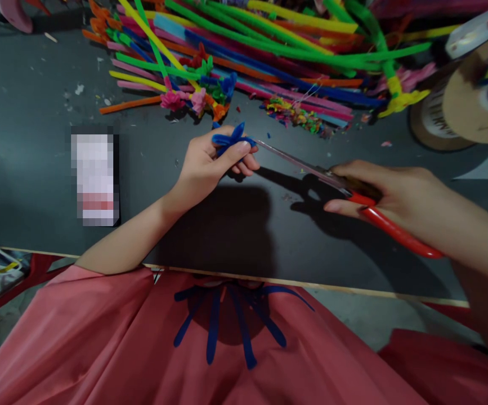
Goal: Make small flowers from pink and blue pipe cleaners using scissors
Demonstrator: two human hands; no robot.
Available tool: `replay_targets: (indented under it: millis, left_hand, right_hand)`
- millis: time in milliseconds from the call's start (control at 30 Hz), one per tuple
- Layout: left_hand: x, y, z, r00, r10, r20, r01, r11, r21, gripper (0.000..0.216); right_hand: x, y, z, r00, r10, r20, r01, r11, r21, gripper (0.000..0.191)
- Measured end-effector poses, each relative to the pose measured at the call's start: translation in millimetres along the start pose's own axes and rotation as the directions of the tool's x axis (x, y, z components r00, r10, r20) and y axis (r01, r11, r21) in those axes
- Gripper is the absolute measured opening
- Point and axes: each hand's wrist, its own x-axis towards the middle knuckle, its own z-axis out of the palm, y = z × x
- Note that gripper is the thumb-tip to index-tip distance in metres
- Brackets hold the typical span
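My left hand (214,160) pinches a blue pipe-cleaner flower (232,138) with several looped petals, just above the dark table. In my right hand (399,194) are scissors with red handles (399,233), their long blades (298,163) pointing left. The blade tips reach the right edge of the blue petals; whether they touch cannot be made out. Fingers of the left hand hide the flower's underside. Part of the scissor handles is covered by my right palm.
Colourful pipe cleaners (269,50) lie piled along the back, with finished flowers (184,101) and cut scraps (296,115) before them. A blurred-out phone-like rectangle (95,180) is at left. Cardboard spools (475,95) stand at right. The table's front edge (319,284) borders my red clothing.
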Motion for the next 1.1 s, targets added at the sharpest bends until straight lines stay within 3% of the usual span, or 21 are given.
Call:
replay_targets:
  millis: [167,267,467,667,833,933,1100]
  left_hand:
    - [-0.7,3.6,0.5,0.999,-0.043,-0.013,0.043,0.999,-0.01,0.026]
    - [-0.2,4.0,-0.1,0.998,-0.05,-0.034,0.05,0.999,-0.011,0.027]
    - [0.6,3.2,-1.1,0.996,-0.062,-0.062,0.06,0.998,-0.032,0.027]
    - [0.9,1.0,-1.3,0.997,-0.051,-0.063,0.047,0.998,-0.052,0.028]
    - [0.3,2.8,-0.7,0.995,-0.082,-0.06,0.08,0.996,-0.043,0.026]
    - [0.7,2.0,-0.5,0.998,-0.048,-0.042,0.045,0.997,-0.06,0.024]
    - [1.1,0.7,-0.5,0.998,-0.042,-0.035,0.041,0.999,-0.028,0.025]
  right_hand:
    - [0.2,2.6,-0.1,0.998,0.015,-0.06,-0.017,0.999,-0.032,0.059]
    - [0.4,7.4,-0.5,0.991,0.04,-0.129,-0.058,0.988,-0.144,0.065]
    - [5.5,8.3,0.7,0.988,0.117,-0.102,-0.151,0.874,-0.462,0.071]
    - [7.4,-1.0,-1.8,0.978,0.175,-0.112,-0.207,0.786,-0.583,0.076]
    - [5.8,1.4,-1.3,0.979,0.157,-0.133,-0.205,0.797,-0.568,0.08]
    - [4.1,5.4,-1.7,0.974,0.118,-0.191,-0.192,0.881,-0.433,0.075]
    - [0.9,7.4,-2.1,0.99,-0.037,-0.138,0.007,0.978,-0.21,0.059]
